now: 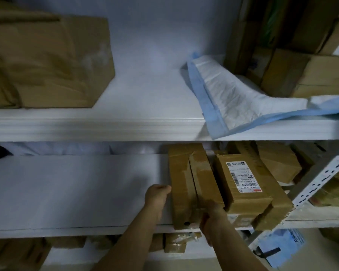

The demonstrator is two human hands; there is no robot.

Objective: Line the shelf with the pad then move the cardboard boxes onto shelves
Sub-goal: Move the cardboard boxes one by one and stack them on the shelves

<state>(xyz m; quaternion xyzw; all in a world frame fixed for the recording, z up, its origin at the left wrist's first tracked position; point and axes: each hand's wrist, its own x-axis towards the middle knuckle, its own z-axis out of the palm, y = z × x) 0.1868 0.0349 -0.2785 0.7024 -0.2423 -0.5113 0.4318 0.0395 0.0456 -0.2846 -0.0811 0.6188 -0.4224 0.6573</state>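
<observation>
**Long carton held at the middle shelf**

Head view: at the lower centre of the frame, a long, narrow brown cardboard box (184,182) with taped seams lies on the white middle shelf (67,188). The right hand (213,218) clasps its near end, fingers wrapped round the corner. The left hand (158,194) is curled against its left side; whether it truly grips cannot be told. The box looks stiff and fairly light, and its tape looks slick, so holding opposite ends seems best. At the upper right, the crumpled blue-and-white pad (229,96) drapes over the upper shelf (106,124), soft and floppy.
</observation>
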